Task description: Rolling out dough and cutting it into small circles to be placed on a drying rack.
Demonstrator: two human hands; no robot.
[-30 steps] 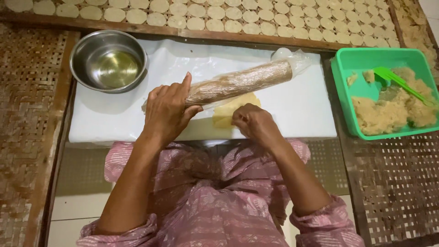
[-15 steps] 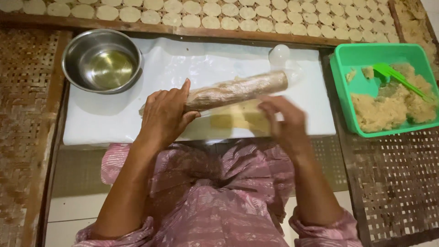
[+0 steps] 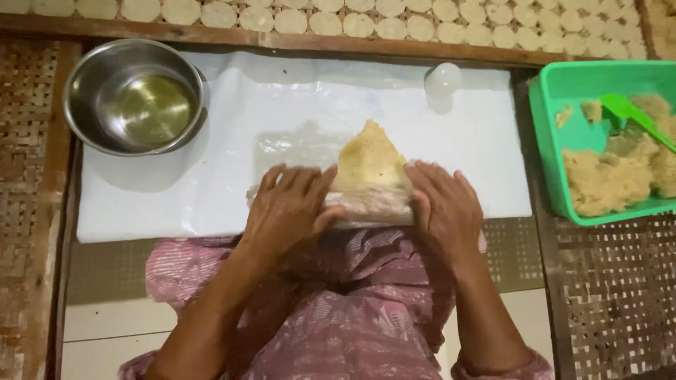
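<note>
A plastic-wrapped rolling pin lies crosswise at the near edge of a white plastic-covered board. My left hand presses flat on its left part, and my right hand presses on its right end. A flattened piece of yellow dough spreads away from the pin under a clear plastic sheet. Both palms rest on top of the pin, fingers stretched forward.
A steel bowl with oily liquid sits at the board's far left. A green tub at the right holds crumbly dough and a green spatula. Rows of round flat discs lie on a woven tray beyond. A small clear knob of plastic sits at the back.
The pin lay farther away and tilted, held by my left hand alone. Now it is level at the near edge with both hands on it, and the dough is flattened.
</note>
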